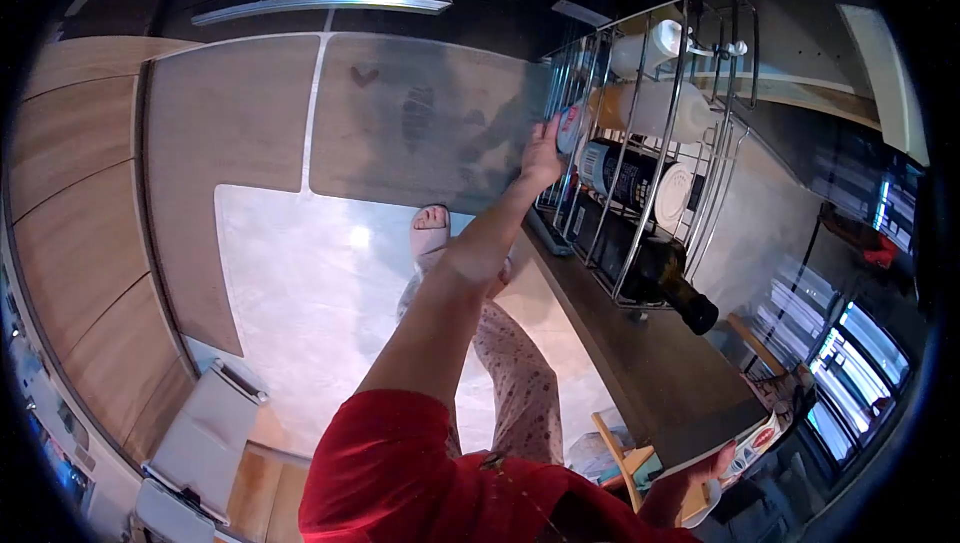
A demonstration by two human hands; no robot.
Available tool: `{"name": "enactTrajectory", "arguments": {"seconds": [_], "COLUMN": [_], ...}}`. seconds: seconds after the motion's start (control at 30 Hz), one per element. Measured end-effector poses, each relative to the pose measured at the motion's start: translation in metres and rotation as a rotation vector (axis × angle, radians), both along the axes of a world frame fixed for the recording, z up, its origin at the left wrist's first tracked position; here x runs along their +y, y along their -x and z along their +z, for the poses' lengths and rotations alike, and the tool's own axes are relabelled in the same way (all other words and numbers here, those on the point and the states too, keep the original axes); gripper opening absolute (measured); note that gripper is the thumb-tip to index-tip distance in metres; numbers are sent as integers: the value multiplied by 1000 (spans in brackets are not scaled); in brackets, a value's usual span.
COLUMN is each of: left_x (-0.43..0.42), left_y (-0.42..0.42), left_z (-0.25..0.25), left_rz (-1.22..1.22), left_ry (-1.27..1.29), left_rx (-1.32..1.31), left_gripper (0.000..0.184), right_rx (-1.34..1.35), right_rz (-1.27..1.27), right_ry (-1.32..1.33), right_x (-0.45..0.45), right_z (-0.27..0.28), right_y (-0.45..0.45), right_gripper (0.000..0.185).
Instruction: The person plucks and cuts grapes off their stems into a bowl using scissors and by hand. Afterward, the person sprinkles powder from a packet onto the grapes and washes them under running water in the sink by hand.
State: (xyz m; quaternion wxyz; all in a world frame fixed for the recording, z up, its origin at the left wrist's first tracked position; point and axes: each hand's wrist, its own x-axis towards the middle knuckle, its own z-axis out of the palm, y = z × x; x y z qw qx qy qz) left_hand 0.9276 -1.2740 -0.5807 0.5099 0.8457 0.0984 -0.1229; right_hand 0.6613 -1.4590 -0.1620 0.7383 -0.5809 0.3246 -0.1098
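Left hand (543,155): fingers on a rounded pale-blue container with red markings (569,131), at two o'clock, against the silver wire rack (718,173); whether clasped or merely touched cannot be told. Inside the rack, a dark-labelled cylinder with white lid (627,175) lies at three o'clock, a dark glass bottle (660,271) at half past four. Right hand (710,467), five o'clock: at the brown flat panel's (640,373) end; grip indeterminate.

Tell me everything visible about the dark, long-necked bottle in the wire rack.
The bottle looks like dark, glossy glass, its body narrowing to a long neck with a dark end. It seems upright in the wire rack, partly behind wires, neck projecting past them. The left hand is apart from it.
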Motion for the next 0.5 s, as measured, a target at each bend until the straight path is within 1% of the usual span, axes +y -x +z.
{"name": "enactTrajectory", "arguments": {"seconds": [0.03, 0.07, 0.13, 0.17, 0.2, 0.27, 0.3, 0.33, 0.37, 0.4, 0.43, 0.47, 0.5], "left_x": [-6, -10, -16, -17, -15, -13, -23, -26, -25, -22, -23, -18, -9], "left_y": [2, 3, 4, 2, -4, -17, -5, 0, 2, -2, -1, 0, 3], "left_z": [-2, -3, -2, 0, 10, 26, -12, -23, -28, -21, -13, 2, 17], "left_rz": [-27, -29, 111, 90, 87, 163, 241, 235, 373, 506, 603, 595, 608], "left_ry": [-92, -87, 6, -57, -53, 123, 102, 103, 249, 393, 325, 323, 410], "left_rx": [-89, -87, -131, -112, -114, 315, -256, -259, -88, 85, 87, 86, 200], "left_gripper": [67, 67, 64, 49, 49, 37, 33, 33, 37, 43, 42, 42, 43], "right_rx": [-7, -15, -25, -33, -38, -48, -53, -62, -72, -85, -104, -81, -55], "right_rz": [-1, 1, 9, 14, 15, 18, 20, 27, 36, 40, 52, -4, -62], "right_ry": [21, 32, 40, 42, 46, 49, 49, 45, 40, 33, 33, 23, 13], "right_x": [0, 0, 0, 1, 1, 6, 9, 12, 16, 19, 24, 26, 28], "right_z": [-1, -1, 0, 0, 0, 0, -1, -2, -2, -3, -5, -5, -4], "right_y": [0, -1, -3, -4, -5, -8, -8, -10, -11, -12, -15, -17, -18], "right_gripper": [50, 49, 47, 46, 45, 43, 42, 41, 40, 40, 39, 39, 39]}}
